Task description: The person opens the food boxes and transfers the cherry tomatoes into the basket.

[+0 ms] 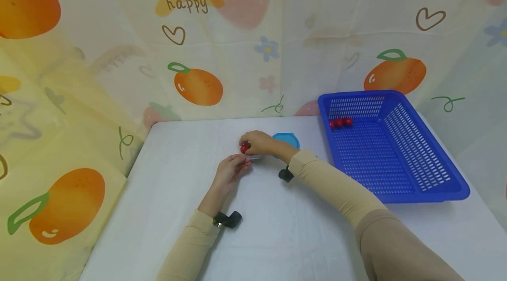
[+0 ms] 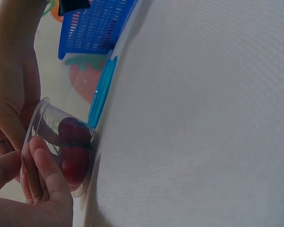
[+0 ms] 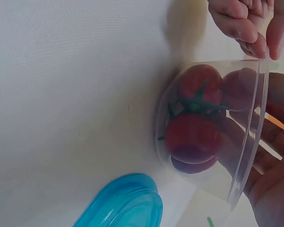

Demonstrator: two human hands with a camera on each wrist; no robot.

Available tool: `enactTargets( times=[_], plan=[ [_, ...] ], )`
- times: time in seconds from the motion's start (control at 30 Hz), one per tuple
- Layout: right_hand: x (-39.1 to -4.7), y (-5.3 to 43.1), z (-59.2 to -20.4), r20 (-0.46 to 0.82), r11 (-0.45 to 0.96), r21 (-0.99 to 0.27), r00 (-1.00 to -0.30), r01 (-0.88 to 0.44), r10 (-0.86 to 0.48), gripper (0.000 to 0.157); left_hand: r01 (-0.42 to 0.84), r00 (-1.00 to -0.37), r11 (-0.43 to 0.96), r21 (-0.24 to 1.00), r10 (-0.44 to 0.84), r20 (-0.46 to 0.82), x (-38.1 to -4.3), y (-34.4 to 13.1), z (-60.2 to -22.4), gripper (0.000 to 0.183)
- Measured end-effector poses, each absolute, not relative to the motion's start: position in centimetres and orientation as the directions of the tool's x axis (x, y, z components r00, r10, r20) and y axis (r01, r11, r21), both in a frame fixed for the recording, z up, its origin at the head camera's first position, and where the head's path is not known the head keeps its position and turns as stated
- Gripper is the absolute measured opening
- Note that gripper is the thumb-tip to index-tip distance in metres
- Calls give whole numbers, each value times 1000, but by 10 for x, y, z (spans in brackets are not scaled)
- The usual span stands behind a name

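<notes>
A clear plastic container stands on the white table with several red tomatoes inside, a green stem among them. My left hand pinches the container's rim between thumb and fingers. From above, my right hand reaches into the container, its fingers curled round a tomato near the top. In the right wrist view those fingers show partly through the clear wall. A blue lid lies on the table close to the container, partly behind my right wrist in the head view.
A large blue plastic basket stands to the right, with several red tomatoes in its far left corner. Behind the table hangs a cloth printed with fruit. Small black devices are strapped to both wrists.
</notes>
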State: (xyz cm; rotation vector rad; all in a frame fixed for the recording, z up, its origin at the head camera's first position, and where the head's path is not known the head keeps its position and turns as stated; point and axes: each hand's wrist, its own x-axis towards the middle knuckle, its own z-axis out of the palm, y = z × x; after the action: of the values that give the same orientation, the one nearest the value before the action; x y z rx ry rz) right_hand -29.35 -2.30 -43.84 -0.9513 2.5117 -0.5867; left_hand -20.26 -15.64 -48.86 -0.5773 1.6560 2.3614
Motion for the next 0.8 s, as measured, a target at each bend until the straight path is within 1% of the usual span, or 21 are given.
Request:
enactTargets(
  times=[0.2, 0.33, 0.47, 0.63, 0.8],
  plan=[
    [-294, -19, -437, -187, 695, -493, -716, -524, -673, 33, -385, -899, -348, 855, -69, -433, -202, -155, -488, 20],
    [-297, -11, -432, -170, 705, -492, -737, -511, -654, 35, -391, -896, -331, 859, -75, -437, -202, -154, -488, 28],
    [-302, 1, -423, -153, 697, -500, -740, -514, -655, 36, -396, -895, -313, 863, -80, -440, -202, -154, -488, 34],
    [-308, 17, -408, -134, 684, -518, -741, -514, -658, 35, -402, -890, -316, 859, -83, -448, -202, -154, -487, 35],
    [-314, 32, -392, -95, 669, -523, -745, -528, -661, 34, -395, -892, -331, 857, -84, -444, -202, -154, -486, 31]
  ],
)
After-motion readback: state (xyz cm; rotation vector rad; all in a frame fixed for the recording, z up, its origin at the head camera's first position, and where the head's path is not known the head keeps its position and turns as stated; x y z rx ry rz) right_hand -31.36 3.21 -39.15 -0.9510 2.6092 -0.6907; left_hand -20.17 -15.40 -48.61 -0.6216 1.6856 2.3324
